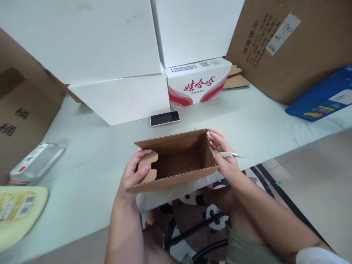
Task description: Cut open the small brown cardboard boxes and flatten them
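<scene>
A small open brown cardboard box (pixel 178 161) sits at the near edge of a pale table (pixel 90 161), its open side facing me. My left hand (pixel 134 174) grips its left end, thumb pressed on a notched side flap. My right hand (pixel 224 156) presses against the right wall of the box and also holds a thin white pen-like tool (pixel 229 154) that points right.
A phone (pixel 165 118) lies face up behind the box. White boxes (pixel 121 95) and a red-and-white printed carton (pixel 198 82) are stacked at the back. Large brown cartons stand left (pixel 19 110) and right (pixel 297 47). A blue flat pack (pixel 321 97), a clear package (pixel 35 163) and a yellow item (pixel 19 212) lie nearby.
</scene>
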### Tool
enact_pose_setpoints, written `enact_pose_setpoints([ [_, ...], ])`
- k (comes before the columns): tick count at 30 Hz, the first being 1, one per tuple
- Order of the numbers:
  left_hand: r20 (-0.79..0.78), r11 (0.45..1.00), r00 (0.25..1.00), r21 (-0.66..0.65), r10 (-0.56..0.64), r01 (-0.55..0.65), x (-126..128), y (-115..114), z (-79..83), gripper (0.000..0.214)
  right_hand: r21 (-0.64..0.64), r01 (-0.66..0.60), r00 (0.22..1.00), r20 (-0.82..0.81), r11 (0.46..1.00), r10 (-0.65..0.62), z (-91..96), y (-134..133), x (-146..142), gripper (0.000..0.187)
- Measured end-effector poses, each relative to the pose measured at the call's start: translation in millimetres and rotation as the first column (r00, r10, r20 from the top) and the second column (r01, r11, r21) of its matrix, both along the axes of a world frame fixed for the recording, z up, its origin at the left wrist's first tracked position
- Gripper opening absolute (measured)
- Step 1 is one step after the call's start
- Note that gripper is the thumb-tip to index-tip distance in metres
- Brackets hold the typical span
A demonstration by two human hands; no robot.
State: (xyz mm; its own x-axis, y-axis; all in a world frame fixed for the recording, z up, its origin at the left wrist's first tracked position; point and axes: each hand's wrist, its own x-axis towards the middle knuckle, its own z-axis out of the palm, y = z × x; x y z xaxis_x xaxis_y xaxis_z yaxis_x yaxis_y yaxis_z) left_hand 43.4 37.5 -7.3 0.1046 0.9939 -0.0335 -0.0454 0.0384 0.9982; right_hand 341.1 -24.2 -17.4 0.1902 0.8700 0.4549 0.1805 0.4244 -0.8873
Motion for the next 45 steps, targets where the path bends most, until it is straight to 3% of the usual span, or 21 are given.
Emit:
enact_pose_setpoints([
  [4, 0.045, 0.998, 0.997, 0.007, -0.058, 0.058, 4.6, -3.0, 4.0, 0.044, -0.005, 0.016, 0.996, 0.089, 1.000, -0.016, -0.9, 1.4, 0.0, 0.024],
  [9, 0.084, 0.999, 0.996, 0.017, 0.034, -0.036, 10.6, -8.2, 6.0, 0.040, -0.117, 0.046, 0.996, 0.081, 0.992, -0.036, -2.4, 4.8, -5.2, 0.029],
  [14, 0.103, 0.996, 0.993, 0.063, 0.055, -0.062, 13.4, -7.7, 1.4, 0.039, -0.116, 0.279, 0.956, -0.064, 0.953, -0.287, -0.3, 2.0, -2.4, 0.033],
  [16, 0.145, 0.993, 0.987, 0.087, 0.070, -0.083, 18.8, -8.5, -0.7, 0.047, -0.093, 0.236, 0.966, -0.089, 0.967, -0.244, 2.6, 0.2, -0.5, 0.042],
  [21, 0.276, 0.979, 0.955, 0.135, 0.108, -0.150, 35.4, -11.1, -5.3, 0.088, -0.126, 0.112, 0.993, 0.056, 0.986, -0.105, 14.1, 2.6, -5.1, 0.047],
  [25, 0.278, 0.976, 0.956, 0.168, 0.089, -0.140, 41.2, -13.2, -3.3, 0.062, -0.171, 0.113, 0.993, 0.065, 0.979, -0.103, 14.8, 10.5, -7.0, 0.056],
  [28, 0.297, 0.980, 0.952, 0.159, 0.070, -0.121, 43.2, -16.9, 1.2, 0.044, -0.177, 0.162, 0.987, 0.030, 0.971, -0.159, 7.2, 14.8, -5.1, 0.051],
  [31, 0.277, 0.986, 0.959, 0.137, 0.055, -0.096, 44.5, -19.0, 2.5, 0.046, -0.195, 0.210, 0.975, -0.028, 0.958, -0.220, -0.4, 18.3, -3.8, 0.051],
  [34, 0.124, 0.983, 0.992, 0.173, 0.035, -0.056, 42.3, -16.1, 0.7, 0.049, -0.145, 0.281, 0.959, 0.018, 0.949, -0.281, -3.7, 22.9, -2.8, 0.048],
  [37, -0.200, 0.960, 0.980, 0.273, -0.006, 0.061, 36.3, -13.1, 4.9, 0.031, -0.063, 0.323, 0.944, 0.089, 0.944, -0.317, -4.2, 27.8, -1.0, 0.040],
  [40, -0.508, 0.888, 0.861, 0.403, 0.016, 0.221, 33.1, -18.5, 19.1, 0.006, -0.014, 0.301, 0.947, 0.121, 0.953, -0.297, -4.8, 31.1, 0.3, 0.028],
  [43, -0.692, 0.786, 0.709, 0.510, 0.134, 0.349, 39.6, -32.7, 34.8, 0.023, -0.011, 0.305, 0.947, 0.106, 0.952, -0.303, -6.0, 33.0, 0.2, 0.021],
  [45, -0.807, 0.739, 0.578, 0.464, 0.124, 0.489, 47.5, -42.7, 40.6, 0.050, -0.030, 0.311, 0.948, 0.080, 0.950, -0.308, -7.0, 33.9, 0.4, 0.023],
])
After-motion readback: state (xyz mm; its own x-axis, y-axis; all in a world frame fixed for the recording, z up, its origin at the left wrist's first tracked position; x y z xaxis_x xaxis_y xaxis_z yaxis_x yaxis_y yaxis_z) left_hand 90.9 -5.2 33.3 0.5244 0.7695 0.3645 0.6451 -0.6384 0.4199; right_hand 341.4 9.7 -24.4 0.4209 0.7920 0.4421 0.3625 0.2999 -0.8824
